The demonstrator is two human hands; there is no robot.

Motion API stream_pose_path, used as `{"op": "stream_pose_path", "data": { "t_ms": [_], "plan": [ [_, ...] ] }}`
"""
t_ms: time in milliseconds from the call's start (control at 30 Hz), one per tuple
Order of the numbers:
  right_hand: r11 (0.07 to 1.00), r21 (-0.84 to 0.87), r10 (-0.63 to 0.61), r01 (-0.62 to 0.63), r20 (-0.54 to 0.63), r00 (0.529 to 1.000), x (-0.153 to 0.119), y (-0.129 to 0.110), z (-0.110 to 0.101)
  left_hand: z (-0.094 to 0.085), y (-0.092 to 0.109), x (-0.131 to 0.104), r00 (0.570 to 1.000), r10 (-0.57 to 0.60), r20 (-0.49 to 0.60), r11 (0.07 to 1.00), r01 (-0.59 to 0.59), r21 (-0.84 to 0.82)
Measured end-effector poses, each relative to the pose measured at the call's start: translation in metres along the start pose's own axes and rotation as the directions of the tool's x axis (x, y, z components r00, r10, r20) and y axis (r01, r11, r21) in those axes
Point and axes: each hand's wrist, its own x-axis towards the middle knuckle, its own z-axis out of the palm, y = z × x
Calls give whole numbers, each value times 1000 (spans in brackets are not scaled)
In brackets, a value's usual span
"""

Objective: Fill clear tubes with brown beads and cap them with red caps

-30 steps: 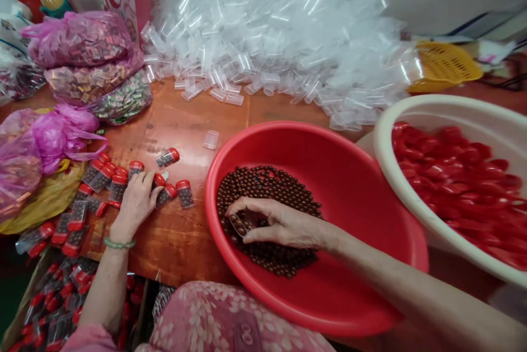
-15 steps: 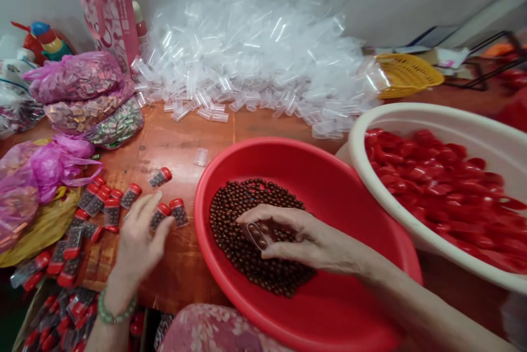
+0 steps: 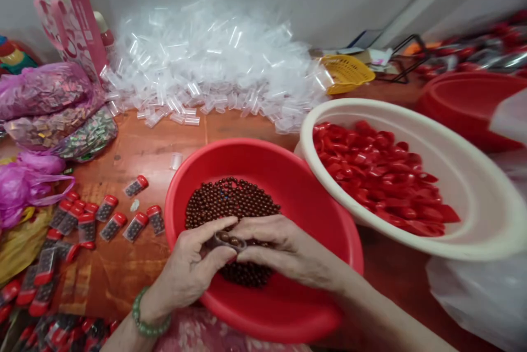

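Observation:
Both hands meet over the red basin [image 3: 313,187], which holds a heap of small brown beads [image 3: 230,201]. My left hand [image 3: 191,269] and my right hand [image 3: 280,247] pinch the same small clear tube [image 3: 228,240], partly filled with brown beads, one hand at each end. The tube lies roughly level just above the bead heap. A green bead bracelet [image 3: 148,324] circles my left wrist.
A white basin [image 3: 473,204] full of red caps [image 3: 379,176] sits right of the red one. Filled red-capped tubes [image 3: 107,220] lie on the wooden table at left. A big pile of empty clear tubes [image 3: 206,72] fills the back, with pink bags [image 3: 45,94] at left.
My left hand left the capped tubes on the table and moved right into the red basin to grip the tube with the right hand. The view swung right.

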Motion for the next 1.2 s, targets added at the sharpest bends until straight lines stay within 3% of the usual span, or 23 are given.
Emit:
{"op": "stream_pose_path", "data": {
  "t_ms": [167,300,400,567,667,767,833,900,967,1000,1033,1067,1133,1200],
  "plan": [
    [984,-178,-19,-11,-162,987,-1,-5,-9,5,-2,5,996,-80,30,988,83,-131],
    [975,-204,-89,87,2,996,6,-12,-12,4,-1,7,994,-47,99,957,73,-281],
    [977,-186,-83,101,100,991,12,-13,-11,2,1,6,993,-56,105,949,86,-305],
    [986,-167,27,-18,54,998,15,-9,-2,-1,4,4,994,-72,79,963,90,-256],
    [979,-178,91,-97,-39,995,14,-8,2,-2,2,5,994,-111,19,959,112,-259],
    [948,-299,110,-111,-21,994,8,-12,-2,-1,-4,9,981,-148,-129,964,114,-240],
    [916,-388,112,-97,15,994,-2,-18,-13,-1,-10,10,957,-163,-238,966,105,-236],
    [886,-445,124,-133,-49,991,-19,-21,-37,0,-15,10,939,-171,-300,965,99,-241],
    [803,-485,221,-346,-296,929,-43,-15,-72,0,-18,9,936,-165,-310,968,94,-233],
    [734,-479,258,-481,-458,851,-57,-7,-93,0,-18,9,938,-157,-308,972,91,-217],
    [640,-446,275,-626,-628,728,-71,2,-114,0,-19,8,940,-147,-309,976,87,-198],
    [564,-397,296,-724,-721,626,-85,14,-135,0,-19,8,941,-136,-310,981,83,-177],
    [425,-284,340,-859,-830,443,-110,38,-169,-1,-18,8,943,-121,-310,986,78,-147],
    [353,-227,397,-908,-842,365,-128,60,-189,0,-16,8,944,-116,-310,988,77,-135]
  ]
}}
